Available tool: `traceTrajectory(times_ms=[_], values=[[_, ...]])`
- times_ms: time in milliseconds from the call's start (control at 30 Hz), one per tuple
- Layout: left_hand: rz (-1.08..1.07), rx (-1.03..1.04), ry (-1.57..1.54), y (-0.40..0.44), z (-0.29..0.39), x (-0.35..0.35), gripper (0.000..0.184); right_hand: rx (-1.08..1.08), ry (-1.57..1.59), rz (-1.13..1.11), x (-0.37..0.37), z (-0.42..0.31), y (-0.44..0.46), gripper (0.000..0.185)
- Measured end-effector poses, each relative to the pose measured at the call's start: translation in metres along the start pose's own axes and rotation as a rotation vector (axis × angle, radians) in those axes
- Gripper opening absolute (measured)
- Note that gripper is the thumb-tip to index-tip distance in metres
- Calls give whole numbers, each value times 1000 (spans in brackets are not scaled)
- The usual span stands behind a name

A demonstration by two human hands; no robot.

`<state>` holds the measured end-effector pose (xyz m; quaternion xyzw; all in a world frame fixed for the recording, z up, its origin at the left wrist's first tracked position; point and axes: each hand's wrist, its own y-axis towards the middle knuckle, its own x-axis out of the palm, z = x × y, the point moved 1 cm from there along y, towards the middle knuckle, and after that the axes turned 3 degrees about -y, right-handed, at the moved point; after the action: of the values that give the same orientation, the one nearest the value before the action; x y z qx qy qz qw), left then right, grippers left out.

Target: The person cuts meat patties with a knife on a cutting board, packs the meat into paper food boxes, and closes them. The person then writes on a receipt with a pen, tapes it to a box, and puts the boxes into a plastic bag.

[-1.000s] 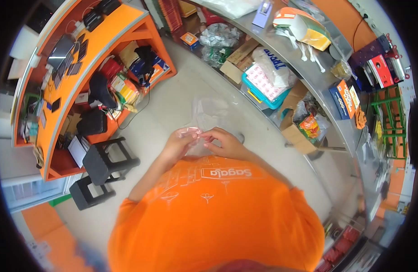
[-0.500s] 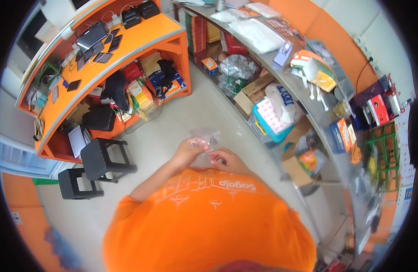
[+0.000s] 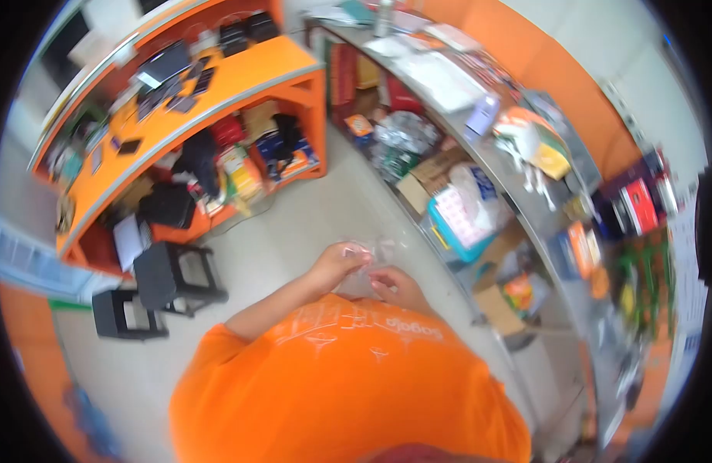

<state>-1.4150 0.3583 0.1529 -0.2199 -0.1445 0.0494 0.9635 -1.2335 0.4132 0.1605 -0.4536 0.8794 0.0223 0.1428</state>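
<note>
In front of my orange shirt (image 3: 348, 378), both hands are at a clear plastic bag (image 3: 384, 248) held above the floor. My left hand (image 3: 337, 266) is closed, its thumb and fingers pinching the bag. Lower and to the right, my right hand (image 3: 400, 288) has its fingers curled together at the bag's near side. The bag is see-through and blurred, so its edges and any contents are hard to make out.
An orange desk (image 3: 244, 77) with phones and a laptop (image 3: 165, 65) curves along the left. Two black stools (image 3: 175, 270) stand before it. On the right, a long grey counter (image 3: 518, 174) carries bags and papers, with a cardboard box (image 3: 495, 305) and a blue container (image 3: 458, 224) below.
The view has shifted slightly and blurred. Both hands appear a little lower, and my right hand sits slightly further right. The bag stays between them.
</note>
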Motion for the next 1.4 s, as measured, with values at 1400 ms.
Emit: traceTrajectory(times_ms=[1400], values=[[-702, -199, 311, 110, 17, 213, 18, -106, -487, 1076, -175, 34, -140, 22]])
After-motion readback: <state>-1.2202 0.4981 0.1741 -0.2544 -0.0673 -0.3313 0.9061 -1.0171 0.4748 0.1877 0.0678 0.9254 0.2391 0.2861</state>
